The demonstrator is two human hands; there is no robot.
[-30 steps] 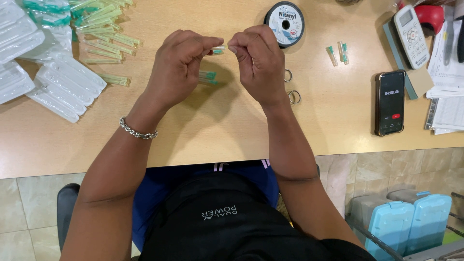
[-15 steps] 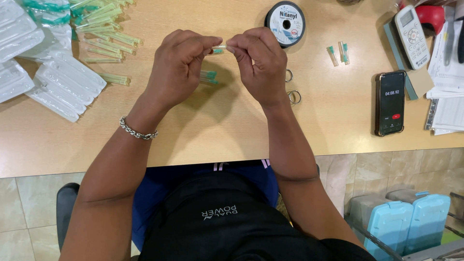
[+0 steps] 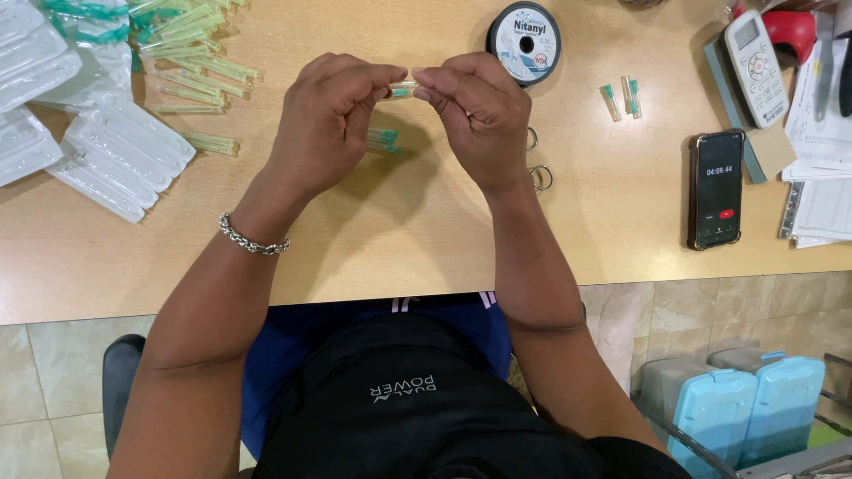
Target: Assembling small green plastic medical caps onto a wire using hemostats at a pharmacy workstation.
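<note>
My left hand (image 3: 333,120) and my right hand (image 3: 475,111) meet above the wooden table (image 3: 373,231). Between their fingertips they pinch a small pale-green capped needle tube (image 3: 402,88), one hand at each end. My left wrist wears a silver chain bracelet (image 3: 253,239). Under the hands, on the table, lie a couple of green-tipped tubes (image 3: 383,139). Two small metal rings (image 3: 538,168) lie just right of my right hand.
A round spool of line (image 3: 524,31) sits behind my right hand. Three green-capped pieces (image 3: 621,96) lie to its right. A black phone (image 3: 715,188), a white remote (image 3: 754,55) and papers (image 3: 821,177) fill the right side. Clear blister packs (image 3: 106,155) and loose green tubes (image 3: 191,53) lie left.
</note>
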